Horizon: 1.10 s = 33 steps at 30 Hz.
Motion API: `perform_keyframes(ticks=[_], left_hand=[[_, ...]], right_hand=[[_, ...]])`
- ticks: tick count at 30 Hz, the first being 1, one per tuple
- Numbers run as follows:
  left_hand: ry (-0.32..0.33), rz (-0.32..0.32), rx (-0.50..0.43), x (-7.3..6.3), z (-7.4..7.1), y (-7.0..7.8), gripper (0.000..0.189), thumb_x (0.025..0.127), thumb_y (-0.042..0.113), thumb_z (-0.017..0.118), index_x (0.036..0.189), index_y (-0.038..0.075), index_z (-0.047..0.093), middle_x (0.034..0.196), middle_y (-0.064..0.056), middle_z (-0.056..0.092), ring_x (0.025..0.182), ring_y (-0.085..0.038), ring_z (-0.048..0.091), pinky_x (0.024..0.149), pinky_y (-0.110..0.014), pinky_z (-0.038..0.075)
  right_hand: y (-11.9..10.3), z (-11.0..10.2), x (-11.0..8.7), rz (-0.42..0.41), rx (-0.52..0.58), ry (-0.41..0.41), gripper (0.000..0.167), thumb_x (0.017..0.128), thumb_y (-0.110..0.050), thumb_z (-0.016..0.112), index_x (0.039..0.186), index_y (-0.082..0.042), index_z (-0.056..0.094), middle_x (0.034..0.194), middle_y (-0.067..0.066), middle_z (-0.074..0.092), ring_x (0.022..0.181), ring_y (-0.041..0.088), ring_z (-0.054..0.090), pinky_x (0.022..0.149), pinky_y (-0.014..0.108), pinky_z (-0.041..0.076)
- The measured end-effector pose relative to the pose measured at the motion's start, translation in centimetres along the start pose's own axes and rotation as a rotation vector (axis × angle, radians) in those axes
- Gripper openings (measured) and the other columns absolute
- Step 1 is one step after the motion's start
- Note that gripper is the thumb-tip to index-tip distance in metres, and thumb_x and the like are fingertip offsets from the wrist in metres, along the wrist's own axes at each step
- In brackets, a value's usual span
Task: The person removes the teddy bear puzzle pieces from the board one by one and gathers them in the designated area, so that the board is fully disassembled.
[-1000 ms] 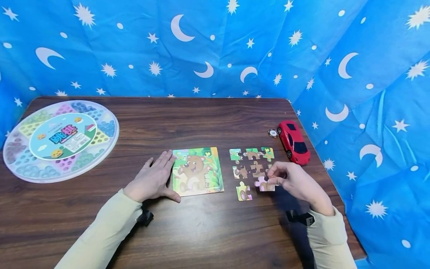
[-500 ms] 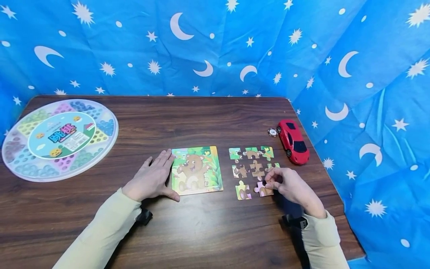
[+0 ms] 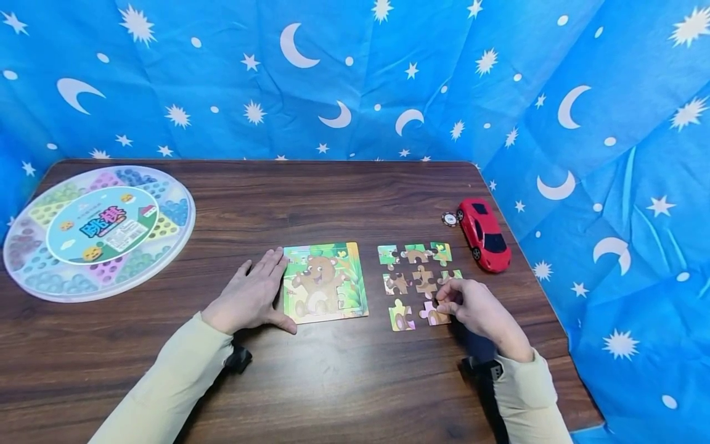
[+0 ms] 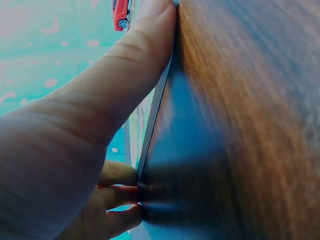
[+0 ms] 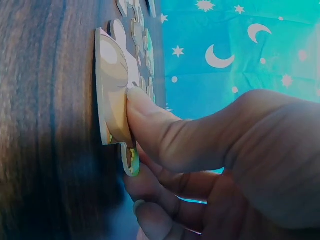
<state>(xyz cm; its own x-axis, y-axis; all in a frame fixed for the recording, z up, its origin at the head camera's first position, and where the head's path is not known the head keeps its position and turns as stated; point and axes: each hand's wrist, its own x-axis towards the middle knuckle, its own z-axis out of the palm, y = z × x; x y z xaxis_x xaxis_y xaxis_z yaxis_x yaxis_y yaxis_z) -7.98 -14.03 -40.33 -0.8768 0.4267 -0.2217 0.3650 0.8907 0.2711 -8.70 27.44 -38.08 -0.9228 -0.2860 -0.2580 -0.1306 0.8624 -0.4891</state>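
In the head view my left hand [image 3: 249, 296] rests with fingers extended along the left edge of a bear picture puzzle board [image 3: 326, 317], thumb at its front corner. The left wrist view shows that thumb [image 4: 145, 45] against the board's edge. My right hand [image 3: 485, 314] pinches a pink and brown puzzle piece [image 3: 434, 314] in the front row of loose pieces. In the right wrist view the thumb lies on the face of this puzzle piece [image 5: 112, 85], close over the table, with the other fingers curled at its edge. Part of the piece is hidden by the fingers.
Several loose puzzle pieces [image 3: 426, 279] lie in rows right of the board. Behind them stand a red toy car [image 3: 487, 237] and a poker chip [image 3: 449, 219]. A round Chinese checkers set [image 3: 102, 231] lies at the left of the wooden table [image 3: 333, 382].
My right hand has moved slightly left and nearer to me with the piece, showing more of the loose piece behind it. The left hand stays on the board.
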Motion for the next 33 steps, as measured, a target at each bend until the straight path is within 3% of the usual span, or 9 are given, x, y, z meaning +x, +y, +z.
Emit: perform_keyframes(ticks=[6,14,27,33], left_hand=[[0.004,0.002,-0.005,0.0,0.1,0.0,0.136,0.056,0.078,0.073,0.151,-0.006,0.023,0.158,-0.024,0.014,0.146,-0.036,0.016,0.11,-0.062,0.022],[0.016,0.006,-0.006,0.1,0.1,0.0,0.136,0.056,0.078,0.072,0.151,-0.006,0.023,0.158,-0.024,0.015,0.146,-0.036,0.017,0.109,-0.063,0.022],[0.014,0.01,-0.008,0.0,0.3,0.0,0.137,0.056,0.079,0.071,0.151,-0.007,0.022,0.158,-0.025,0.014,0.146,-0.037,0.017,0.108,-0.063,0.023],[0.015,0.009,-0.004,0.1,0.1,0.0,0.137,0.056,0.078,0.072,0.151,-0.007,0.022,0.158,-0.025,0.014,0.145,-0.037,0.017,0.109,-0.063,0.023]], right_hand=[[-0.1,0.0,0.0,0.01,-0.031,0.0,0.01,0.086,-0.008,0.074,0.086,-0.012,0.065,0.083,-0.001,0.062,0.074,0.016,0.052,0.072,0.035,0.045],[-0.5,0.0,0.0,0.021,-0.055,0.019,0.019,0.084,-0.006,0.075,0.077,-0.01,0.058,0.07,0.0,0.054,0.065,0.016,0.049,0.064,0.032,0.042],[-0.8,0.5,0.2,0.101,-0.068,-0.024,0.019,0.084,-0.002,0.073,0.079,-0.009,0.055,0.074,0.003,0.052,0.068,0.018,0.049,0.06,0.03,0.042],[-1.5,0.3,-0.2,0.076,-0.167,-0.016,0.021,0.082,0.0,0.074,0.081,-0.012,0.056,0.075,0.001,0.053,0.067,0.018,0.049,0.06,0.033,0.042]])
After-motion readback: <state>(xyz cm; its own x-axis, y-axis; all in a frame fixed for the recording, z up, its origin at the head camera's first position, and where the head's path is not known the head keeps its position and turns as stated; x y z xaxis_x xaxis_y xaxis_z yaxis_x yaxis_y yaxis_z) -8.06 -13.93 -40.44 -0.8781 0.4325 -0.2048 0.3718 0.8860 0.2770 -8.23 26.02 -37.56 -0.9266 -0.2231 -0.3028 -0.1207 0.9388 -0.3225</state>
